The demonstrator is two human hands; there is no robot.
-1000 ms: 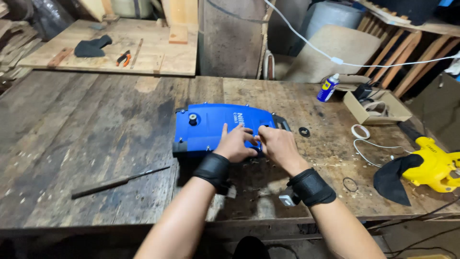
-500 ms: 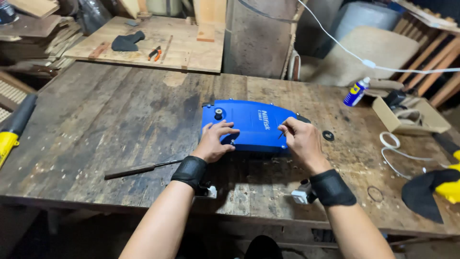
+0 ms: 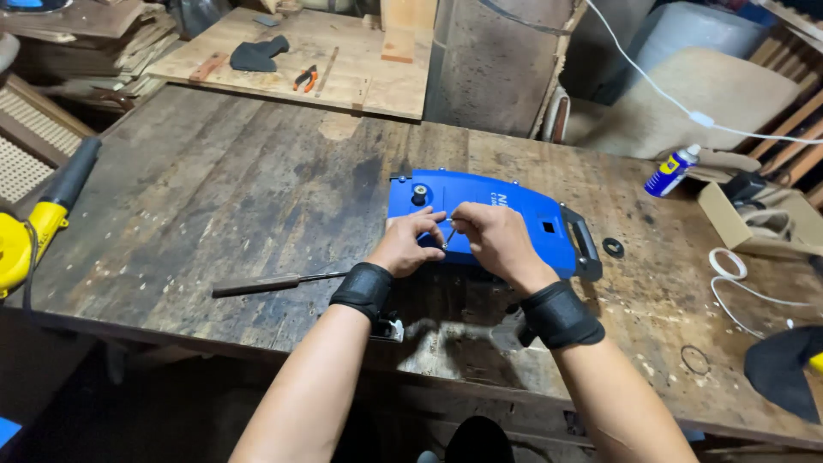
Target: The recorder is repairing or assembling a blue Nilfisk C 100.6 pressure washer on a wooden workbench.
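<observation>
Worn wooden workbench (image 3: 214,197), broad bare stretch leftward; left hand (image 3: 410,243) and right hand (image 3: 495,243) pinching a thin pin (image 3: 449,233) over blue housing (image 3: 497,206).

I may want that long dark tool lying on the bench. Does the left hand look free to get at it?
Probably yes. The long dark tool lies alone on bare bench beside the left hand, nothing between. That hand is pinching a small thin piece over the blue housing, so it must let go first.

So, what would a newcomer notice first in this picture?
Probably the bright blue machine cover lying flat in the middle of the worn wooden workbench. The left hand and right hand meet above it, pinching a small thin metal part. A yellow power tool lies at the left edge.
</observation>
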